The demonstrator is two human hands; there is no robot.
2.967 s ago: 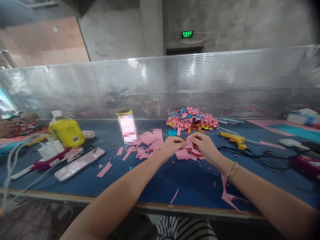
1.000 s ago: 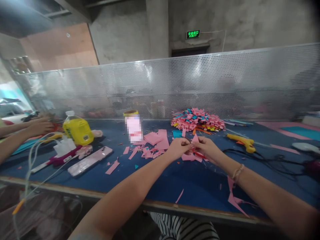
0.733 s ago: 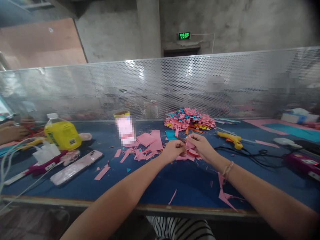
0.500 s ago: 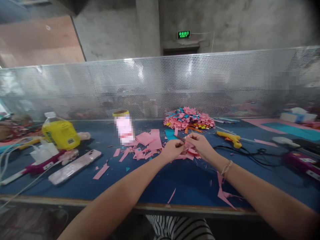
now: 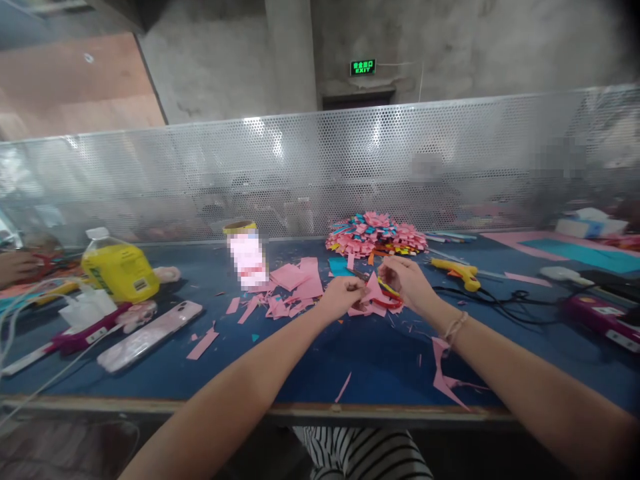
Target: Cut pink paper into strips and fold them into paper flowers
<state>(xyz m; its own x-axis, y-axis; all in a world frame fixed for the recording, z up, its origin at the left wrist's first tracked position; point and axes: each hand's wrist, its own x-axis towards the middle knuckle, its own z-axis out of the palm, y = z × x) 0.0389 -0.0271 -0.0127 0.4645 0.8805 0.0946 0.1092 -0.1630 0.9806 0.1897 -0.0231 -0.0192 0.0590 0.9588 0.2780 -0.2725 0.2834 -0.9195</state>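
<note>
My left hand [image 5: 346,293] is closed in a pinch at the middle of the blue table [image 5: 320,360], at the edge of a small pink paper piece [image 5: 373,288]. My right hand [image 5: 404,277] is just to the right, its fingers bent together; whatever they may hold is too small to tell. Red and yellow scissor handles [image 5: 389,295] show between the hands, beneath the right one. Pink paper scraps [image 5: 300,280] lie left of my left hand, with a teal piece [image 5: 341,267] behind it. A heap of folded pink and blue strips [image 5: 377,235] sits beyond both hands.
At left are a yellow liquid bottle [image 5: 120,270], a phone [image 5: 150,337] and a purple power strip [image 5: 95,330]. A cardboard roll [image 5: 240,228] stands behind the scraps. To the right lies a yellow glue gun [image 5: 457,273] with black cable. Another person's hand [image 5: 17,267] shows far left.
My right hand has moved up and right, away from my left hand. The pink piece and scissor handles between them now show more. Another person's hand has come into view far left.
</note>
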